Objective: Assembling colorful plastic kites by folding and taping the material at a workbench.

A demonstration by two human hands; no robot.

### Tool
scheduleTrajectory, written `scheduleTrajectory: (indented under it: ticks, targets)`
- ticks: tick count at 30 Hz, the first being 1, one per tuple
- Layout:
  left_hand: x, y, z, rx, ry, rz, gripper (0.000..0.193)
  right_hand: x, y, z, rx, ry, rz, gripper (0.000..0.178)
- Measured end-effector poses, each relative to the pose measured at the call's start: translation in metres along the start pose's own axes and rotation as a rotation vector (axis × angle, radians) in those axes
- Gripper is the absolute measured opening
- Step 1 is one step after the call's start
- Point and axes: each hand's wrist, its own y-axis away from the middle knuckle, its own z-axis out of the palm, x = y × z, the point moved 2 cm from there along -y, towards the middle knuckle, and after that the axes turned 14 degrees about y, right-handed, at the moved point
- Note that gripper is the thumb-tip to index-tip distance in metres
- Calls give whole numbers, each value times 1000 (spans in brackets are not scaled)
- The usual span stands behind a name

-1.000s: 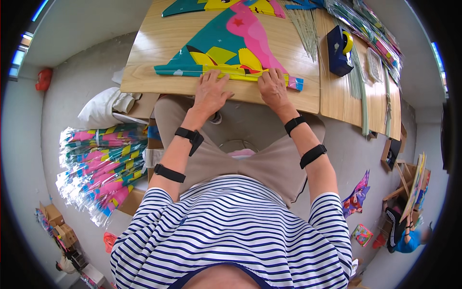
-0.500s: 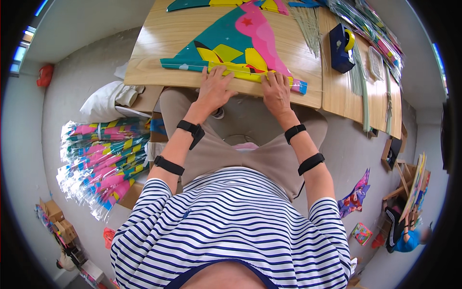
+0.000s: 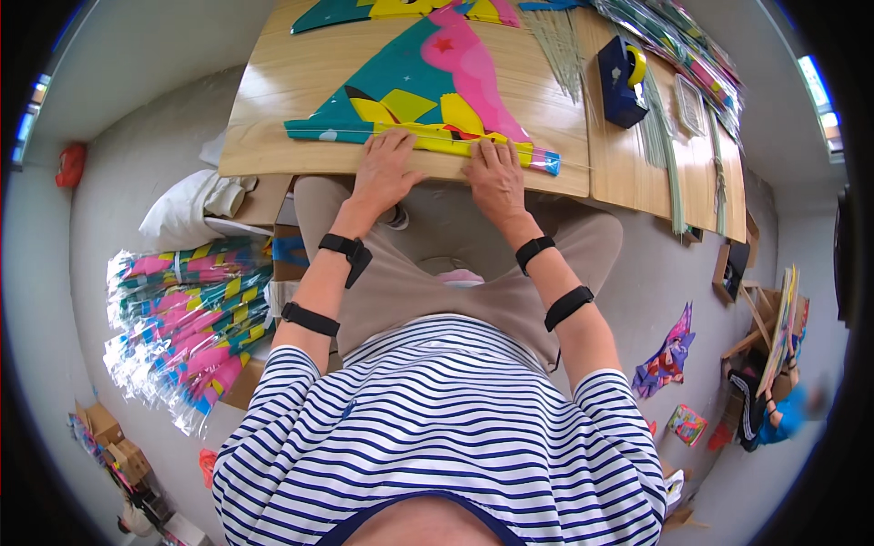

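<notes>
Both hands (image 3: 387,173) (image 3: 496,177) flat on folded kite (image 3: 428,100).

Left hand (image 3: 387,168), right hand (image 3: 496,177) flat on kite (image 3: 428,105), table (image 3: 282,91) edge.

Wooden table (image 3: 300,100) (grey floor (image 3: 118,209) below)

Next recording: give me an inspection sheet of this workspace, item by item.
Surface: wooden table, light grain.
Job's things: colourful kite lying flat, its rolled lower edge along the table's near edge.
Clutter: blue tape dispenser; thin green rods; packaged kites at the far right.
Grips: left hand and right hand both pressed flat on the kite's rolled edge.
Cables: nothing seen.
Surroundings: bundled wrapped kites on the floor; cardboard boxes; loose kite.
</notes>
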Motion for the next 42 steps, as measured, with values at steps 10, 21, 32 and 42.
scheduleTrajectory:
  ticks: [10,21,32,42]
  targets:
    - [6,-3,-3,-19,-18,-14,58,14,0,9,80,8,-55,35]
    - [26,5,6,-26,-63,-37,67,33,-4,8,161,-6,-97,25]
    - [29,7,7,-5,-101,-85,74,21,-6,8,73,-11,-32,22]
    - [27,13,12,36,-90,-135,78,13,-9,6,65,-35,-23,27]
